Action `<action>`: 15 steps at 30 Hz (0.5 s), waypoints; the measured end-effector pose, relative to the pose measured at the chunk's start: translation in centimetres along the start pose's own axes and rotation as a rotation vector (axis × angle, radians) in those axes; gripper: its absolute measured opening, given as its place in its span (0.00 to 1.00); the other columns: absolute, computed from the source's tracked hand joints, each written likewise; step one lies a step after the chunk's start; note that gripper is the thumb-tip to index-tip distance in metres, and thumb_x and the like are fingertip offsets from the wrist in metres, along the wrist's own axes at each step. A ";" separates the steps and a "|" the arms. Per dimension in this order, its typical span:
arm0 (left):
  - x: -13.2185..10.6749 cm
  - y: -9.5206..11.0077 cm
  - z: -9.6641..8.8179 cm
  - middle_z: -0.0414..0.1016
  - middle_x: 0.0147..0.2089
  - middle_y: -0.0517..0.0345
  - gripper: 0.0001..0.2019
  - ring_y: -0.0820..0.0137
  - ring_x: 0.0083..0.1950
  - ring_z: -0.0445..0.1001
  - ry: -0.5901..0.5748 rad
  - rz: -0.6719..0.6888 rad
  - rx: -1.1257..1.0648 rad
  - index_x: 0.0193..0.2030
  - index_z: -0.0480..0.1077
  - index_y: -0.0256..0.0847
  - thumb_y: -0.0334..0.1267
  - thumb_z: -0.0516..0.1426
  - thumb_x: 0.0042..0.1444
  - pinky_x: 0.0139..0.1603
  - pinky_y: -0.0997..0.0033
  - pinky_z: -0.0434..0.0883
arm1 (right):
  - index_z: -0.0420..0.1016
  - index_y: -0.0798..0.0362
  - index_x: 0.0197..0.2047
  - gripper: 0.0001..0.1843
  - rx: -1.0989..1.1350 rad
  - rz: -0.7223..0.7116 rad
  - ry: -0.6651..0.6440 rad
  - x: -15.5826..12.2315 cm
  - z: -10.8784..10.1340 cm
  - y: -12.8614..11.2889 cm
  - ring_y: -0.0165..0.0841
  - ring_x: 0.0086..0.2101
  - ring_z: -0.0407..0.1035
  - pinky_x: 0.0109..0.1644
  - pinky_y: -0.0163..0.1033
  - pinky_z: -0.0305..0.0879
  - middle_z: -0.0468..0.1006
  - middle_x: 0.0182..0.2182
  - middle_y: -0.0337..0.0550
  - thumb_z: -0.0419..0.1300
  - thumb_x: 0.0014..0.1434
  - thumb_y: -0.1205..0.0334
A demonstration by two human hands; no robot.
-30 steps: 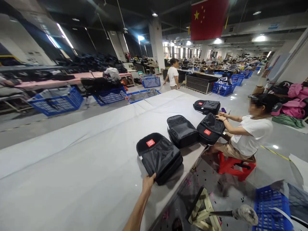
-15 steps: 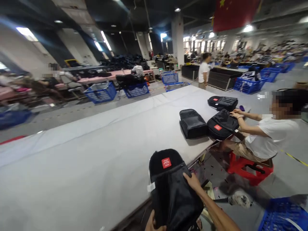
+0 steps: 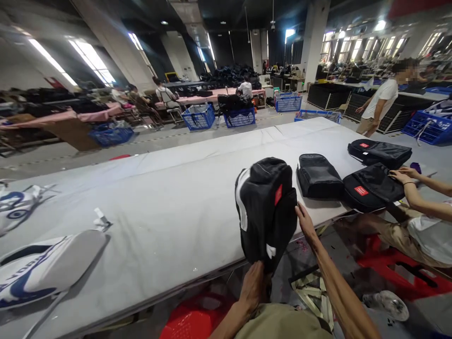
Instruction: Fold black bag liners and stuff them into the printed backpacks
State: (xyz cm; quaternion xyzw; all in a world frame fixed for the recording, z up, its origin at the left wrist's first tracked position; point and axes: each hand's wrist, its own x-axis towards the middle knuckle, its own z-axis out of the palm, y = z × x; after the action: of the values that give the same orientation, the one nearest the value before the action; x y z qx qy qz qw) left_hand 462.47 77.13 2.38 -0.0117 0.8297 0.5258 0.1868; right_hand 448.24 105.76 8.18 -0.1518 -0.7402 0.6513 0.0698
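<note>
A black backpack (image 3: 261,207) with a small red label stands tilted on edge at the near side of the white table. White padding shows along its left side, and a white tag hangs low on its front. My left hand (image 3: 253,282) is closed on the pack's lower end, its fingertips partly hidden. On the pack's right side, my right hand (image 3: 305,222) grips the edge, with some fingers out of sight behind it. Just beyond, another black backpack (image 3: 320,176) lies on the table.
A co-worker's hands (image 3: 402,175) rest on a black backpack (image 3: 374,188) at the right; another black backpack (image 3: 381,151) lies behind it. White-and-blue bags (image 3: 67,259) are on the table (image 3: 169,212) at left. A red stool (image 3: 197,313) stands below the table edge.
My view has swung left, bringing the white-and-blue bags in. The backpack in my hands has been raised and turned, so its front now faces right and its side shows.
</note>
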 end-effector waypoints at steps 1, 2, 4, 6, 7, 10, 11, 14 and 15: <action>0.6 0.2 -0.2 0.82 0.66 0.42 0.18 0.41 0.74 0.73 -0.077 0.072 0.087 0.53 0.82 0.51 0.44 0.68 0.55 0.80 0.40 0.64 | 0.63 0.58 0.81 0.61 0.024 -0.026 0.012 0.0 0.0 -1.4 0.47 0.77 0.59 0.81 0.53 0.58 0.64 0.79 0.58 0.52 0.63 0.17; 1.0 0.6 -0.6 0.82 0.67 0.42 0.18 0.42 0.73 0.74 -0.118 0.134 0.138 0.55 0.81 0.51 0.42 0.65 0.58 0.79 0.41 0.64 | 0.61 0.56 0.82 0.58 0.042 -0.052 0.020 -0.3 -0.1 -2.8 0.45 0.78 0.57 0.81 0.53 0.58 0.62 0.80 0.56 0.50 0.66 0.19; 1.5 1.7 -2.0 0.84 0.62 0.42 0.15 0.46 0.66 0.78 -0.018 0.192 0.112 0.54 0.80 0.49 0.43 0.61 0.62 0.74 0.45 0.68 | 0.59 0.50 0.84 0.52 0.033 -0.097 0.010 -1.5 0.0 -5.5 0.43 0.79 0.56 0.82 0.53 0.58 0.60 0.81 0.49 0.51 0.70 0.24; 1.6 3.7 -3.8 0.83 0.51 0.44 0.11 0.50 0.58 0.79 0.236 0.208 -0.004 0.48 0.77 0.48 0.49 0.59 0.67 0.67 0.52 0.72 | 0.58 0.46 0.84 0.52 -0.068 -0.111 -0.004 -3.0 0.5 -7.9 0.45 0.79 0.56 0.83 0.54 0.57 0.61 0.81 0.46 0.62 0.67 0.28; 1.7 5.0 -4.7 0.81 0.49 0.46 0.13 0.51 0.55 0.79 0.347 0.223 -0.063 0.47 0.75 0.48 0.53 0.59 0.67 0.65 0.54 0.72 | 0.58 0.44 0.84 0.53 -0.142 -0.108 -0.007 -3.8 1.0 -8.8 0.48 0.78 0.57 0.83 0.56 0.57 0.62 0.81 0.45 0.66 0.65 0.30; 2.8 9.7 -6.9 0.77 0.52 0.47 0.21 0.53 0.56 0.77 0.437 0.271 -0.181 0.53 0.70 0.47 0.59 0.61 0.65 0.64 0.58 0.72 | 0.56 0.39 0.85 0.51 -0.332 -0.122 -0.019 -5.7 3.6 -10.6 0.52 0.76 0.63 0.81 0.60 0.62 0.64 0.80 0.42 0.68 0.66 0.37; 3.6 11.2 -7.4 0.78 0.54 0.46 0.26 0.53 0.57 0.77 0.417 0.236 -0.194 0.58 0.68 0.46 0.60 0.63 0.63 0.63 0.58 0.72 | 0.56 0.38 0.85 0.49 -0.375 -0.140 -0.033 -6.2 4.7 -10.8 0.53 0.75 0.64 0.79 0.61 0.64 0.65 0.79 0.42 0.66 0.67 0.39; 6.8 13.4 -9.2 0.80 0.58 0.44 0.33 0.52 0.56 0.80 0.357 0.096 -0.163 0.66 0.63 0.45 0.61 0.64 0.64 0.60 0.57 0.73 | 0.56 0.37 0.85 0.44 -0.451 -0.211 -0.091 -6.7 7.2 -10.9 0.52 0.74 0.66 0.77 0.61 0.68 0.66 0.79 0.40 0.62 0.70 0.45; 7.9 13.1 -10.1 0.81 0.58 0.43 0.31 0.52 0.57 0.81 0.372 0.073 -0.136 0.67 0.64 0.45 0.61 0.61 0.67 0.60 0.56 0.73 | 0.57 0.36 0.84 0.43 -0.461 -0.228 -0.104 -6.6 7.5 -10.8 0.51 0.73 0.67 0.76 0.60 0.70 0.68 0.78 0.39 0.61 0.71 0.46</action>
State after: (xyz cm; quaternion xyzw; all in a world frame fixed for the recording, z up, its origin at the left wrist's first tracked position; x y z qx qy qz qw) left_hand 449.31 75.50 15.00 -0.0911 0.8123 0.5760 0.0099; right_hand 450.74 95.50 18.42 -0.0455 -0.8839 0.4604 0.0682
